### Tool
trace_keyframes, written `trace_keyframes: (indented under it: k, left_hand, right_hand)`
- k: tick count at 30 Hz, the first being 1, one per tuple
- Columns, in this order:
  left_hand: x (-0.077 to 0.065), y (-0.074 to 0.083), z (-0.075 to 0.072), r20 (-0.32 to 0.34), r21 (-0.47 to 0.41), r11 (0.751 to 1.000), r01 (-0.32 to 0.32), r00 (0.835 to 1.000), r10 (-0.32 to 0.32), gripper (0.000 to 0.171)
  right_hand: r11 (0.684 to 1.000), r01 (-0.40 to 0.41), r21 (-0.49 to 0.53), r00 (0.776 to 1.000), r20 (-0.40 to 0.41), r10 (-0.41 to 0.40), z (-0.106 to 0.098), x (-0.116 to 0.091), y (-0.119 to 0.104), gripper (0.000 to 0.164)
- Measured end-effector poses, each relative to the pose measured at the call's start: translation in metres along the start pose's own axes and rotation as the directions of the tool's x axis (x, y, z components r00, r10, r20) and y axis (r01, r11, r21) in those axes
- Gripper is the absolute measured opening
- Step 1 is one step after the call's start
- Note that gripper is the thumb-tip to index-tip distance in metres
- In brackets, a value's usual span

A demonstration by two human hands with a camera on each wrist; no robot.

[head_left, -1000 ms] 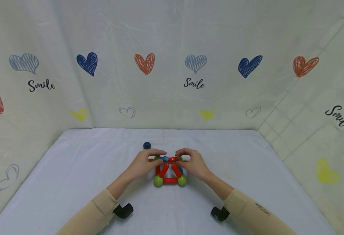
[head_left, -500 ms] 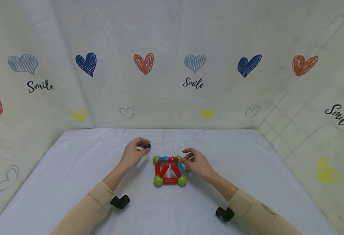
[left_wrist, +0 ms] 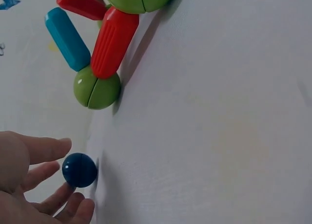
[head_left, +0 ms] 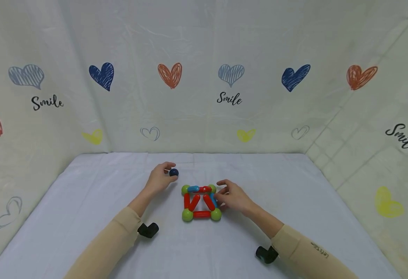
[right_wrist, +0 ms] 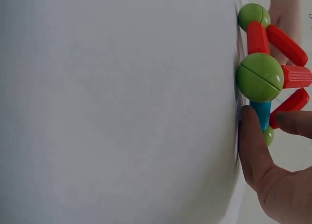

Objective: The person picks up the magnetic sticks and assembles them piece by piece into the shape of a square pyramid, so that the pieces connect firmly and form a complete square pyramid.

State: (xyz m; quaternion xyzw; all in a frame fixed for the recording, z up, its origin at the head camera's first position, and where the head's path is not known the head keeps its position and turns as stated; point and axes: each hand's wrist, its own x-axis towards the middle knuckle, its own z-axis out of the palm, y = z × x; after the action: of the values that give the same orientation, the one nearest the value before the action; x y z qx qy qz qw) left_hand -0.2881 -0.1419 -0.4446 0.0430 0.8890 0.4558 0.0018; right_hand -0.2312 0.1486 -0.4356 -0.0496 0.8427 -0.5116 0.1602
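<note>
My left hand (head_left: 159, 179) is around a dark blue ball (left_wrist: 79, 170) on the table. Thumb and fingers stand apart on either side of it, fingertips right at its surface. To the right lies a square frame of magnetic building pieces, with green balls (head_left: 187, 215) at the corners. Red sticks (head_left: 202, 214) and a blue stick (right_wrist: 262, 114) join the corners, and more red sticks slant upward from them. A light blue stick (left_wrist: 67, 39) leans at the far side. My right hand (head_left: 235, 198) is beside the frame's right side, fingers loosely bent along the blue stick, thumb apart.
A white cloth (head_left: 204, 248) covers the table. Behind it hangs a pale curtain (head_left: 197, 116) printed with hearts and words. A black wrist camera (head_left: 148, 230) sits under the left sleeve, another black camera (head_left: 267, 254) under the right.
My left hand left the frame's far edge and reached back left to the blue ball, then its fingers spread around it. My right hand drew back and slid nearer along the frame's right side.
</note>
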Motion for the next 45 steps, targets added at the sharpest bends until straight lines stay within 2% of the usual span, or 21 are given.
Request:
trace_keyframes:
  k: [5, 11, 21, 31, 45]
  left_hand:
    - [0.006, -0.004, 0.0, 0.034, 0.01, 1.0, -0.002, 0.999, 0.002, 0.049]
    - [0.01, -0.007, -0.002, 0.065, 0.005, 1.0, -0.019, 0.998, 0.019, 0.041]
    - [0.009, -0.008, 0.001, 0.068, 0.027, 0.998, -0.051, 0.996, 0.049, 0.035]
    - [-0.003, 0.0, 0.004, 0.076, -0.008, 0.996, -0.088, 0.993, 0.088, 0.039]
    - [-0.027, 0.023, 0.005, 0.116, -0.096, 0.974, -0.204, 0.97, 0.215, 0.039]
  right_hand:
    - [0.999, -0.001, 0.035, 1.0, 0.026, 0.0, 0.0, 0.001, 0.001, 0.052]
    - [0.998, 0.003, 0.067, 0.999, 0.042, -0.006, 0.0, 0.0, 0.0, 0.054]
    - [0.998, -0.001, 0.061, 0.999, 0.039, -0.001, 0.001, 0.001, 0.0, 0.055]
    - [0.999, 0.003, 0.048, 1.0, 0.029, -0.005, 0.002, 0.001, 0.0, 0.055]
    - [0.999, 0.001, 0.051, 1.0, 0.031, -0.002, 0.002, 0.0, -0.001, 0.054]
